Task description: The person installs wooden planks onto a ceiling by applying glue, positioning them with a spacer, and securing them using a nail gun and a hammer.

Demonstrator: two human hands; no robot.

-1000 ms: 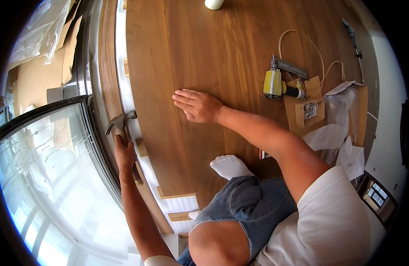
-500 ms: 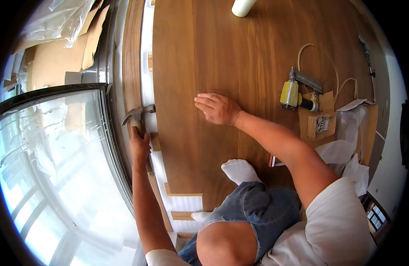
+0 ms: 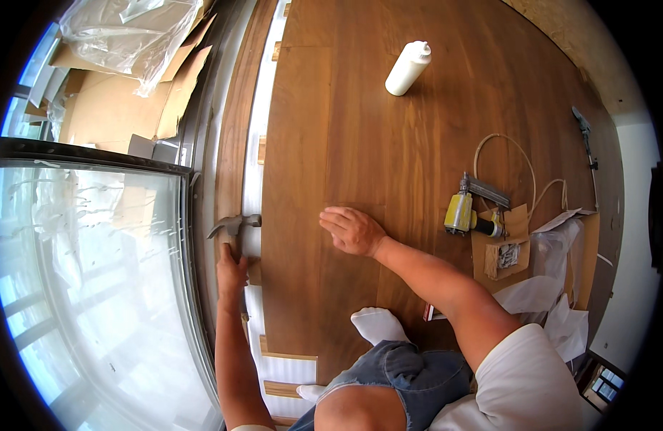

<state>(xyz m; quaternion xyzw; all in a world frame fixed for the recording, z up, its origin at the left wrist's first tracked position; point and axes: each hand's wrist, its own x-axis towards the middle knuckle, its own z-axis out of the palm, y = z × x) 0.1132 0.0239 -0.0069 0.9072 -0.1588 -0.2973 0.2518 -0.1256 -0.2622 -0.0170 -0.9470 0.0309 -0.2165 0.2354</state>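
Note:
My left hand (image 3: 232, 273) is closed round the handle of a claw hammer (image 3: 233, 225). The hammer's striking face is at or very near the left edge of the brown wooden floorboards (image 3: 295, 144); whether it touches cannot be told. My right hand (image 3: 354, 231) lies flat on the boards with its fingers stretched toward the left, holding nothing. Along the hammer side runs a pale strip of underlay (image 3: 255, 108) with small wood pieces, beside a separate long wooden plank (image 3: 234, 136).
A white squeeze bottle (image 3: 408, 68) stands on the boards ahead. To the right lie a yellow-black nail gun (image 3: 461, 212) with a hose and a small carton of fasteners (image 3: 505, 257). A glass door (image 3: 94, 287) fills the left, with cardboard (image 3: 119, 111) and plastic beyond.
The view has shifted, so the scene sits lower and the whole bottle shows. The hammer stays at the board edge in my left hand, and my right hand still rests on the boards.

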